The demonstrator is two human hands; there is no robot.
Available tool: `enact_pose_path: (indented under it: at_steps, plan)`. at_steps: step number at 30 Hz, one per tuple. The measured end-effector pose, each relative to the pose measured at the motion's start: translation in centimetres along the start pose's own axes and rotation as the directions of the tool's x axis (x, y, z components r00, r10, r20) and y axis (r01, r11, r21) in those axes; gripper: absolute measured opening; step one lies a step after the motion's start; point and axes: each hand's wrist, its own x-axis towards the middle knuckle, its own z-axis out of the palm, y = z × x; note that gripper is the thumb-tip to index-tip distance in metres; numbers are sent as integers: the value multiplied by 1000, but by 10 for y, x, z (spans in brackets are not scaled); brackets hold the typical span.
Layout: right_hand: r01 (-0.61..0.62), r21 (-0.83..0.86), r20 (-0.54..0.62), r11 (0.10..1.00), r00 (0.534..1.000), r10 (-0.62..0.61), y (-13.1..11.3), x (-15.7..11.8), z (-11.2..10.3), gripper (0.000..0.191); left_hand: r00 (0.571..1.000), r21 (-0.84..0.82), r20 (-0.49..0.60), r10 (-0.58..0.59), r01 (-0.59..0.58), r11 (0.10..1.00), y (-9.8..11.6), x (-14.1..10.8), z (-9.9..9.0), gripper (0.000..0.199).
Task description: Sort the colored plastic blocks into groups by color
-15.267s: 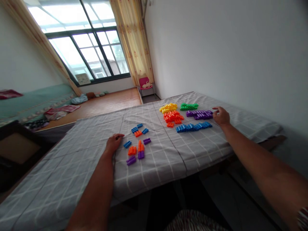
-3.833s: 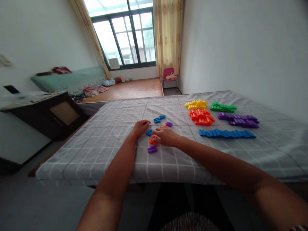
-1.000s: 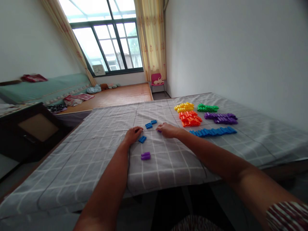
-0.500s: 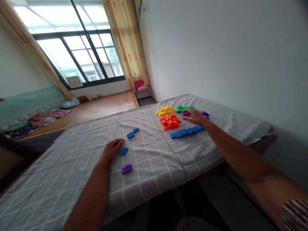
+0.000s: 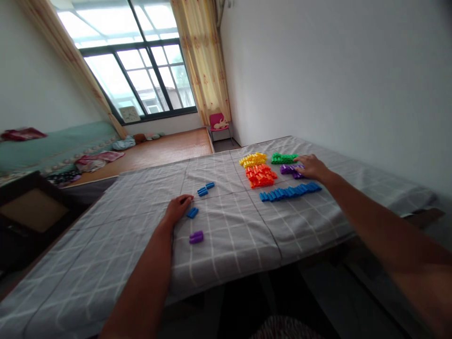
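Note:
My left hand (image 5: 178,210) rests on the cloth with its fingers curled; whether anything is inside them is hidden. Beside it lie a pair of small blue tubes (image 5: 192,213) and, a bit farther off, several more blue tubes (image 5: 202,191). Two purple tubes (image 5: 196,237) lie nearer to me. Over on the right, my right hand (image 5: 311,166) is at the right end of a row of purple tubes (image 5: 290,171), thumb and fingers apart. Its fingertips reach close to the green tubes (image 5: 283,158).
Orange tubes (image 5: 260,176) and yellow tubes (image 5: 253,160) lie in bunches left of the purple row. A long row of blue tubes (image 5: 290,192) runs in front. A grey checked cloth (image 5: 226,226) covers the table, and a white wall (image 5: 318,70) stands along the right.
My right hand has moved from the left part of the purple tubes to their right end, and the purple tubes now show close together. The view has swung left. My left hand stays by the blue pair.

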Motion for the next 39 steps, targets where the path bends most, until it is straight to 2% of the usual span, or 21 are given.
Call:
enact_pose_path:
  at_steps: [2, 4, 5, 8, 10, 12, 14, 16, 19, 22, 27, 30, 32, 36, 39]
  plan:
    - [141, 66, 58, 988, 988, -144, -34, 11, 15, 26, 1000, -14, -7, 6, -7, 1000, 0, 0, 2, 45]
    - [226, 117, 105, 967, 965, -238, -79, 18, 35, 25, 1000, -35, -7, 10, -10, 999, -1, -1, 3, 45]
    - [275, 154, 136, 949, 945, -296, -103, 19, 46, 26, 1000, -49, -6, 8, -8, 999, -1, -1, 4, 44]
    - [399, 310, 246, 863, 843, -479, -178, 23, 77, 30, 1000, -97, -11, -6, 5, 995, -2, -4, 5, 39]
    - [415, 363, 281, 834, 805, -523, -221, 27, 94, 31, 1000, -125, -20, -7, 4, 992, 0, -6, 4, 37]
    - [421, 383, 289, 822, 791, -540, -256, 33, 109, 32, 999, -146, -32, 0, -4, 989, 3, -8, 2, 35]
    - [462, 373, 283, 804, 769, -573, -281, 40, 122, 33, 999, -156, -35, 0, -6, 988, 7, -9, 0, 33]
    - [517, 316, 295, 795, 743, -601, -297, 47, 132, 34, 999, -152, -33, 0, -5, 988, 10, -10, -1, 32]
    - [539, 200, 373, 818, 730, -573, -304, 53, 135, 34, 999, -140, -32, 10, -14, 990, 12, -10, -2, 30]
    - [511, 118, 445, 852, 740, -505, -299, 51, 125, 34, 999, -150, -30, 29, -33, 988, 9, -8, 0, 31]
    - [514, 69, 497, 855, 726, -476, -280, 18, 87, 41, 1000, -132, -16, 27, -29, 991, 3, -2, 4, 36]
    - [496, 48, 499, 867, 740, -451, -265, -3, 72, 42, 999, -102, -13, 30, -31, 994, 1, 0, 4, 38]
    - [497, 92, 471, 863, 742, -478, -255, -12, 70, 42, 1000, -78, -13, 26, -27, 997, 0, 0, 3, 38]
    - [506, 326, 389, 799, 698, -601, -239, -22, 77, 39, 1000, -86, -18, 9, -10, 996, -3, -1, 1, 42]
    - [453, 382, 371, 805, 723, -583, -224, -31, 73, 37, 1000, -91, -21, -10, 8, 996, -2, -2, -1, 44]
